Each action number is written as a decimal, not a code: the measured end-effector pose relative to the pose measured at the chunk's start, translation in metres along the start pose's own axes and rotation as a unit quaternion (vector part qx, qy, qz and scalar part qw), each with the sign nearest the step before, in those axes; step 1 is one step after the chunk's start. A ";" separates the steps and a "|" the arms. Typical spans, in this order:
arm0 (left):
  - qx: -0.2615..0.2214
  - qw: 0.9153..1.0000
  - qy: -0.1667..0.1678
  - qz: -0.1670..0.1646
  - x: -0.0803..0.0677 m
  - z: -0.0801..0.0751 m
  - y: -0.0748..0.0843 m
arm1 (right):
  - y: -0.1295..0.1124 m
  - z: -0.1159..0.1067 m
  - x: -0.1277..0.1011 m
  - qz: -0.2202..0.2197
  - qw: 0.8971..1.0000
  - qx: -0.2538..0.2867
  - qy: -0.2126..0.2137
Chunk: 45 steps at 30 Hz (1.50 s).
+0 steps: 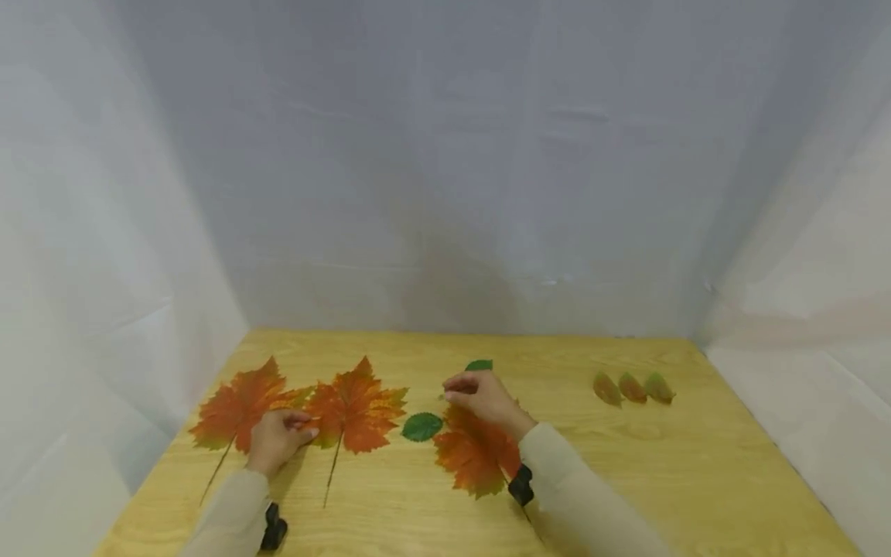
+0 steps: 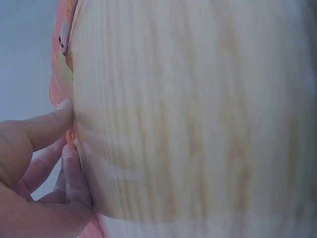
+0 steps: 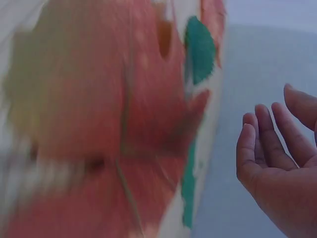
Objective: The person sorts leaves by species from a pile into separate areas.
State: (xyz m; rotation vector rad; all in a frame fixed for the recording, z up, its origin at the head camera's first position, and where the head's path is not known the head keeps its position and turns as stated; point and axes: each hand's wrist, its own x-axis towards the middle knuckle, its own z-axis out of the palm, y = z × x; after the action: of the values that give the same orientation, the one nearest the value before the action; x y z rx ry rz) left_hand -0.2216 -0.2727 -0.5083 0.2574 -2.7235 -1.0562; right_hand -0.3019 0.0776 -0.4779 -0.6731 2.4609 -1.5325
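Leaf sorting, mid-arrangement. Left hand: fingertips pinching the edge between two orange maple leaves on the wooden table. Right hand: loosely curled, empty, over third maple leaf, green leaf beside. Next likely needs a flat, gentle slide.

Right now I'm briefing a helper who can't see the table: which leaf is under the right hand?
On the wooden table, three big orange maple leaves lie in a row. It is the rightmost maple leaf, under the right hand, just right of a small round green leaf.
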 end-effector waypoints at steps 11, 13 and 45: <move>-0.025 0.999 -0.016 -0.016 0.003 -0.001 0.002 | 0.010 0.047 0.024 0.053 0.997 -0.032 -0.055; -0.024 0.999 -0.018 -0.017 0.003 -0.002 0.002 | 0.010 0.049 0.024 0.053 0.997 -0.038 -0.052; -0.011 1.000 -0.014 -0.012 -0.001 -0.001 0.001 | -0.014 0.003 0.003 0.042 0.972 0.221 0.064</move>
State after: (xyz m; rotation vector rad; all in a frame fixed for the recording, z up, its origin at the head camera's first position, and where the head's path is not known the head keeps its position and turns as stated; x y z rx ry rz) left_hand -0.2209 -0.2719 -0.5068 0.2747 -2.7381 -1.1036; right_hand -0.2988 0.0682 -0.4665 -0.3944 2.0775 -2.0470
